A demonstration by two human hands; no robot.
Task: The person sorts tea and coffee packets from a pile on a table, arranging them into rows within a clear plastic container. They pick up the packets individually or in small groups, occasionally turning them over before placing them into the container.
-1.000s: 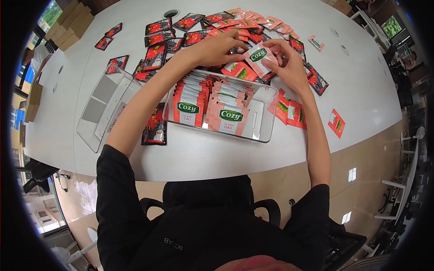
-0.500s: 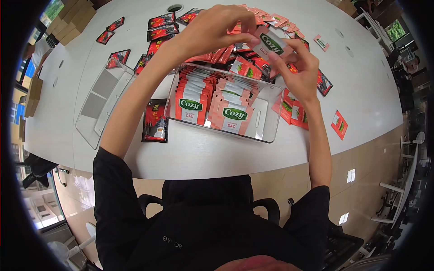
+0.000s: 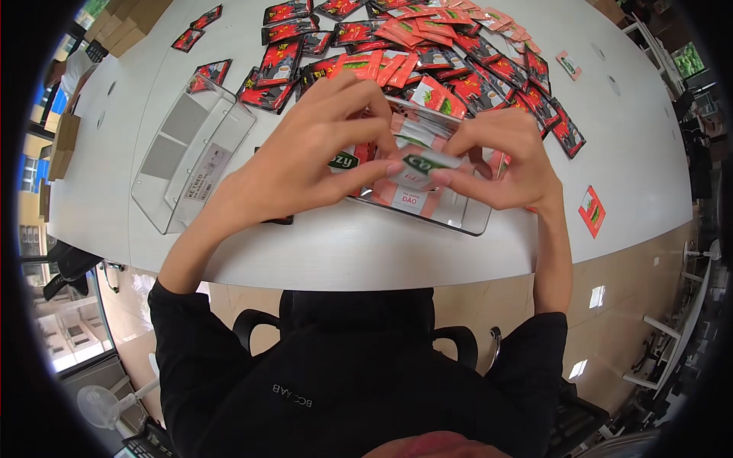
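My left hand (image 3: pixel 317 149) and my right hand (image 3: pixel 504 160) pinch a pink-and-white Cozy tea sachet (image 3: pixel 421 167) by its two ends. They hold it over a clear plastic box (image 3: pixel 463 225), the sachet slightly blurred. Inside the box, a row of pink Cozy tea sachets (image 3: pixel 409 198) stands below the held one. My left hand covers most of the red row beside it, where only part of a green Cozy label shows. Part of a dark packet peeks out under my left wrist.
A second clear box (image 3: pixel 164 162) with a paper label lies at left. Behind the hands spreads a pile of red-and-black coffee packets (image 3: pixel 477 90) and pink and red tea sachets (image 3: pixel 420 29). Single sachets (image 3: pixel 591 211) lie at right. The table's front edge runs near my body.
Both hands have come down and nearer to me with the tea sachet, from above the pile to over the clear box. The view has shifted slightly.
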